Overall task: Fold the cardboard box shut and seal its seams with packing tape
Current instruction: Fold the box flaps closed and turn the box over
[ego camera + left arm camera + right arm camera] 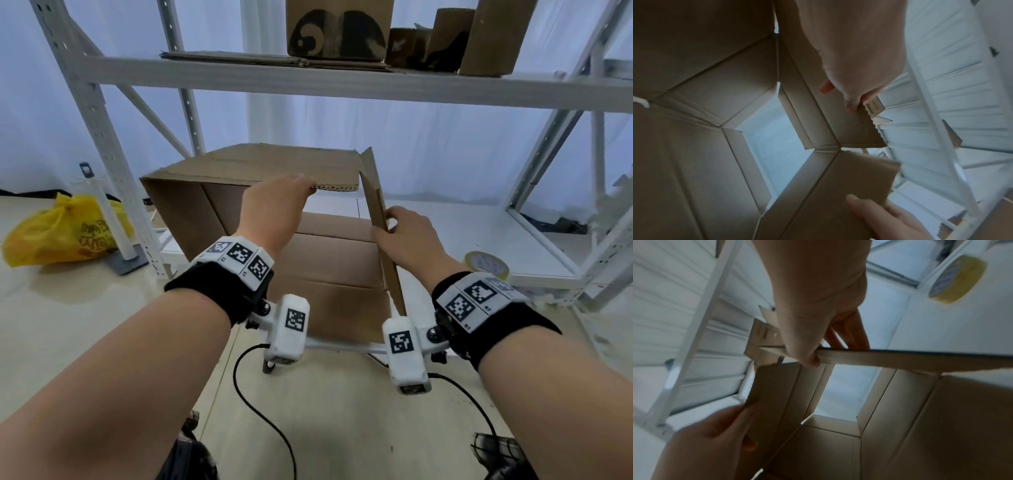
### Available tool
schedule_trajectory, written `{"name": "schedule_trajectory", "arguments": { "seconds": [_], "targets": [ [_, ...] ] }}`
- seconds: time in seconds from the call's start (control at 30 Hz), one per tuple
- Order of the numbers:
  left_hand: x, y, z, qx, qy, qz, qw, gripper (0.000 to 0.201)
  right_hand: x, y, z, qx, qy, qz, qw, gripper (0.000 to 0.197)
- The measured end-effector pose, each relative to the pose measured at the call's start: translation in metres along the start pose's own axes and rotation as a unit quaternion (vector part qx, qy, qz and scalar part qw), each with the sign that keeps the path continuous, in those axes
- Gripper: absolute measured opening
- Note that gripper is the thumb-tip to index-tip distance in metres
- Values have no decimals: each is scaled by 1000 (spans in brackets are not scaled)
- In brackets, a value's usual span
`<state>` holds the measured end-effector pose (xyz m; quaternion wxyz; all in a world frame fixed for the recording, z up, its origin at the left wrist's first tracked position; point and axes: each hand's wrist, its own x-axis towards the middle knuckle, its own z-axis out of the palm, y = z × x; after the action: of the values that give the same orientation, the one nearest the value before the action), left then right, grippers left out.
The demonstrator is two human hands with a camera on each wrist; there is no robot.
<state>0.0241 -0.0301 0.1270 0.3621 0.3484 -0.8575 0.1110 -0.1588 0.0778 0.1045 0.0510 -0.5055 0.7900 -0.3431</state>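
Cardboard box (191,212) lies on its side, both ends unsealed; left hand (274,202) grips its top flap (274,168), right hand (404,236) pinches the side flap (380,219). Packing tape roll (486,265) sits nearby.

Cardboard box (260,178) on lower shelf (445,233); tape roll (488,264) right; bag (65,233) left

Box (191,205) is plain matt brown corrugated cardboard, shelf frame (342,82) painted white metal, bag (65,233) shiny yellow plastic, tape roll (960,279) yellowish and glossy.
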Motion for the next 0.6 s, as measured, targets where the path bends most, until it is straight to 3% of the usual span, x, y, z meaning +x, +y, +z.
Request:
{"name": "schedule_trajectory", "arguments": {
  "seconds": [0.1,0.23,0.3,0.4,0.5,0.6],
  "targets": [
    [5,1,-5,63,24,29,997,9,0,-3,-1,-81,19,-23,996,46],
    [1,-7,-11,22,15,22,999,16,0,-2,3,-168,-24,-90,981,30],
    [0,-15,-10,55,37,26,997,15,-1,-6,7,-155,-18,-102,982,29],
    [2,-22,-12,104,51,-23,993,10,1,-9,5,-133,4,-87,987,28],
    [0,-23,-14,70,5,-56,996,10,0,-8,-7,-96,35,-79,992,25],
    [7,-19,-15,-25,-5,-46,999,10,-5,-14,-12,-42,69,-100,992,20]
  ]
}}
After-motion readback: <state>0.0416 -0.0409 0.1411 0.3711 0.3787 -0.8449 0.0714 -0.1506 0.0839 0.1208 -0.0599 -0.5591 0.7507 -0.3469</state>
